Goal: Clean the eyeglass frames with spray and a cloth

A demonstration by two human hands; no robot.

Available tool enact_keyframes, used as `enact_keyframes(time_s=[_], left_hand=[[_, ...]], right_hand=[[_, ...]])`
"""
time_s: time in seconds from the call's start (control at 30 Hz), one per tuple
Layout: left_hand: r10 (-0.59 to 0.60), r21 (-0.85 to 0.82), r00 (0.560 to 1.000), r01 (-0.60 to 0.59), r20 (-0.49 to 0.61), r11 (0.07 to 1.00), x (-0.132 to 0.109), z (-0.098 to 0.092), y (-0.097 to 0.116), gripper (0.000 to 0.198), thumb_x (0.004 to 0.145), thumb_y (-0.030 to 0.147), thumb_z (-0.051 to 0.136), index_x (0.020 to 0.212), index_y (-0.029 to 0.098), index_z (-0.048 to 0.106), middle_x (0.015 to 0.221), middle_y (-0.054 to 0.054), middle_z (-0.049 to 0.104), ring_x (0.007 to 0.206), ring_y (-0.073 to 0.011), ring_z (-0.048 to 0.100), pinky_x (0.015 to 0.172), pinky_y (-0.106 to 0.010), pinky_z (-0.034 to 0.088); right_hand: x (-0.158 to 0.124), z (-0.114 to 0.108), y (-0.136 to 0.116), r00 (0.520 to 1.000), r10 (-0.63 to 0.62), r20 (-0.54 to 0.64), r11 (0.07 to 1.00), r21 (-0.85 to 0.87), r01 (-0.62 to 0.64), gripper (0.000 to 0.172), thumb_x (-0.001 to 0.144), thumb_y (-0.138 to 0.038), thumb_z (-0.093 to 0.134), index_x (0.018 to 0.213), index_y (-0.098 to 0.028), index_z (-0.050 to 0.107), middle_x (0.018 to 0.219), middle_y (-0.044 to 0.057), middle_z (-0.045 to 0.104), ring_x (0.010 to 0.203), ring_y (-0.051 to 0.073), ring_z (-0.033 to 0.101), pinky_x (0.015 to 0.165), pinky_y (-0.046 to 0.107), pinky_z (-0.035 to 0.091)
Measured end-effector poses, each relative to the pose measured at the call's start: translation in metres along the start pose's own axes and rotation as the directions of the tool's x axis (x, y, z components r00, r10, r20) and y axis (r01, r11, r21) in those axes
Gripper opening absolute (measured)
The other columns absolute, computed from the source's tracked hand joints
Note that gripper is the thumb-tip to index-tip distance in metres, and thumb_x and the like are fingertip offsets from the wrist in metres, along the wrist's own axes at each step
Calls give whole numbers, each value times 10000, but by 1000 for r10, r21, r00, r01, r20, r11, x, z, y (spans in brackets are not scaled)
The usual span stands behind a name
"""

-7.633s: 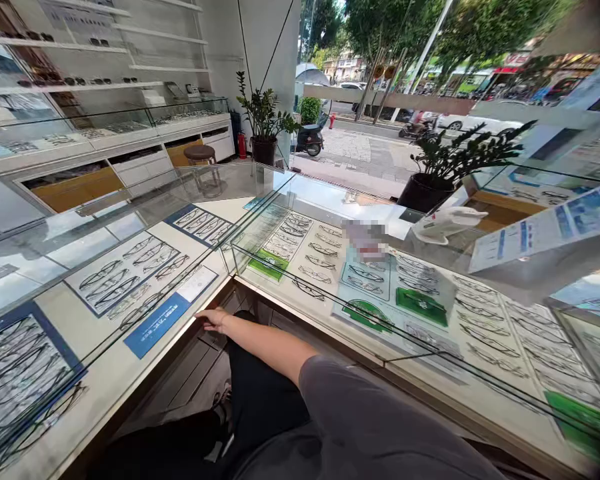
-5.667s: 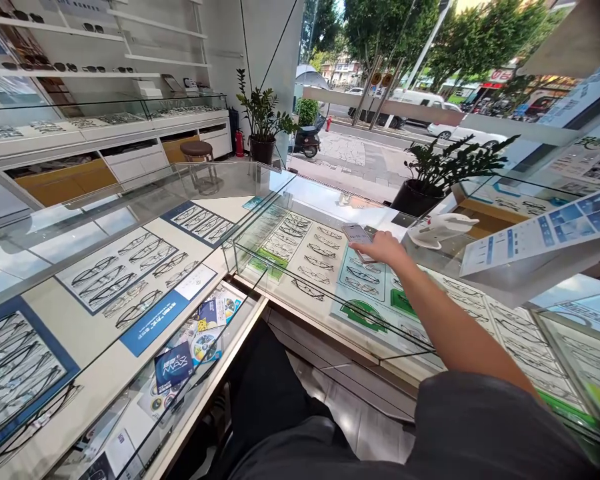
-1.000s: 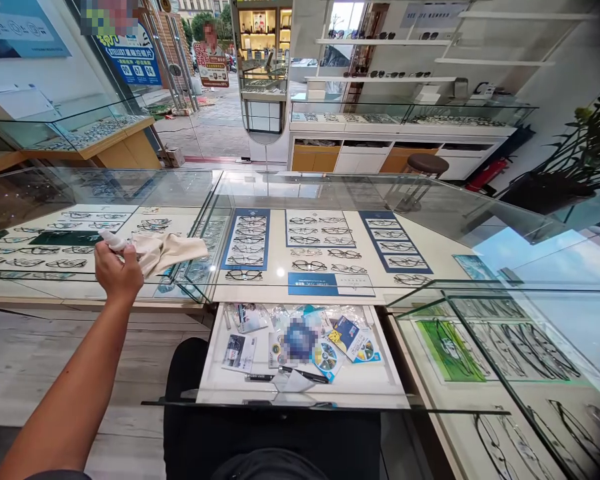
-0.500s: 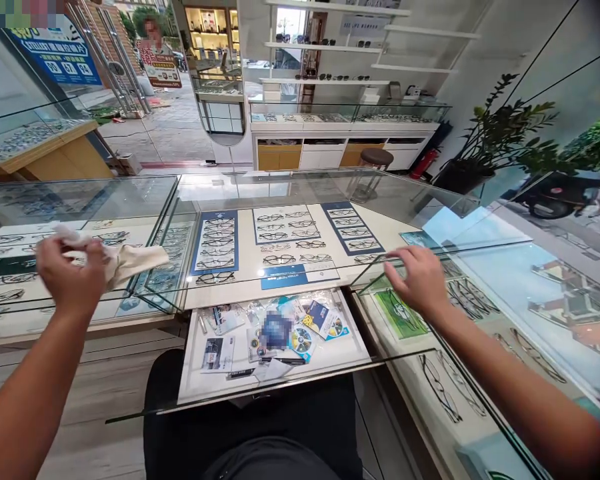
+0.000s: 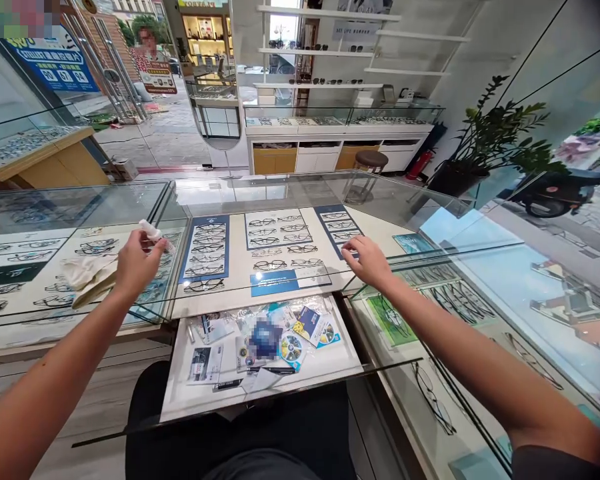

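My left hand point(image 5: 139, 263) is closed on a crumpled white tissue point(image 5: 150, 231), pinched between thumb and fingers above the glass counter. Beside that wrist a beige cloth point(image 5: 87, 275) lies rumpled on the glass. My right hand point(image 5: 369, 259) is over the right part of the middle display case, its fingers loosely bent and apart, with nothing visible in them. Rows of eyeglasses point(image 5: 210, 241) rest on blue-edged trays under the glass between my hands. Below them, an open drawer point(image 5: 180, 393) holds cards, leaflets and pens.
A glass panel edge point(image 5: 395, 365) crosses the drawer's front. More eyeglasses point(image 5: 433, 400) sit in the right case, near a green card point(image 5: 387, 320). Beyond the counter are a round stool point(image 5: 370, 160), a potted plant point(image 5: 495, 133) and wall shelves point(image 5: 330, 52) with sunglasses.
My left hand has moved right with the tissue, leaving the beige cloth on the counter glass. My right hand has moved left, and its fingers are more bent. The view has shifted slightly.
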State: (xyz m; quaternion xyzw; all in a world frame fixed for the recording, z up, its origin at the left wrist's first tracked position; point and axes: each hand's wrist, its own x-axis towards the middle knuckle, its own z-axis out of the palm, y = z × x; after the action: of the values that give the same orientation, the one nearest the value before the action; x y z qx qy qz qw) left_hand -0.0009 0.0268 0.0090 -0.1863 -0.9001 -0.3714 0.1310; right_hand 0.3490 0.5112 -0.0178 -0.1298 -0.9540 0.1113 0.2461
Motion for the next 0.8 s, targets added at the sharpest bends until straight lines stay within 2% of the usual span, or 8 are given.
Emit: enact_keyframes(time_s=[0.2, 0.3, 0.33, 0.4, 0.5, 0.57, 0.63, 0.8], left_hand=[[56, 72, 983, -44, -173, 996, -26, -5, 17, 719, 861, 569, 730, 1448, 203, 533, 1456, -196, 640, 1389, -420, 613, 1116, -640, 515], [360, 82, 913, -351, -191, 933, -70, -3, 55, 322, 917, 465, 652, 1196, 306, 632, 1174, -107, 702, 1242, -401, 678, 1078, -666, 521], [506, 22, 859, -506, -81, 862, -89, 0, 73, 188, 921, 403, 666, 1088, 320, 639, 1048, -66, 714, 1109, -363, 714, 1027, -620, 553], [742, -269, 616, -692, 265, 670, -127, 15, 111, 79, 973, 233, 635, 1031, 285, 646, 915, -12, 736, 874, -235, 716, 849, -423, 584], [746, -512, 347, -561, 568, 650, -171, 59, 161, 182, 1080, 218, 489, 1046, 244, 666, 910, -30, 750, 813, -183, 699, 730, -327, 528], [703, -521, 269, -510, 659, 684, -186, 103, 180, 229, 1100, 274, 466, 1009, 236, 673, 917, -43, 749, 829, -203, 697, 749, -345, 522], [676, -498, 286, -496, 680, 711, -189, 156, 188, 217, 1083, 256, 473, 1041, 235, 684, 989, -55, 762, 937, -232, 708, 853, -373, 531], [583, -314, 518, -516, 626, 797, -164, 285, 215, 190, 1042, 241, 548, 1144, 222, 708, 1263, -96, 740, 1246, -297, 632, 1087, -468, 467]], right_hand=[[6, 3, 16, 890, 389, -237, 891, 342, -299, 208, 939, -406, 591, 828, -245, 661, 933, 99, 743, 935, 285, 652, 894, 445, 510], [12, 3, 25, 751, 579, -318, 781, 483, -397, 186, 890, -379, 598, 803, -234, 673, 919, 82, 739, 905, 263, 650, 877, 423, 514], [14, 1, 29, 720, 605, -341, 765, 501, -405, 178, 882, -363, 592, 795, -230, 672, 917, 76, 735, 900, 255, 649, 884, 419, 514], [17, -7, 38, 695, 604, -389, 778, 478, -408, 162, 877, -331, 583, 783, -228, 665, 915, 66, 725, 911, 250, 647, 922, 425, 506], [17, -23, 57, 733, 509, -452, 860, 302, -411, 130, 881, -308, 606, 777, -238, 640, 912, 63, 703, 947, 265, 622, 993, 457, 470], [13, -29, 69, 753, 450, -479, 890, 175, -421, 108, 880, -295, 621, 784, -244, 618, 949, 76, 695, 1000, 286, 599, 1034, 482, 439], [9, -31, 77, 735, 464, -495, 878, 142, -458, 99, 872, -275, 616, 779, -247, 596, 956, 86, 684, 1018, 298, 581, 1038, 493, 426], [5, -24, 81, 635, 554, -539, 824, 246, -510, 102, 853, -276, 596, 754, -248, 592, 902, 70, 673, 951, 278, 585, 1000, 476, 431]])
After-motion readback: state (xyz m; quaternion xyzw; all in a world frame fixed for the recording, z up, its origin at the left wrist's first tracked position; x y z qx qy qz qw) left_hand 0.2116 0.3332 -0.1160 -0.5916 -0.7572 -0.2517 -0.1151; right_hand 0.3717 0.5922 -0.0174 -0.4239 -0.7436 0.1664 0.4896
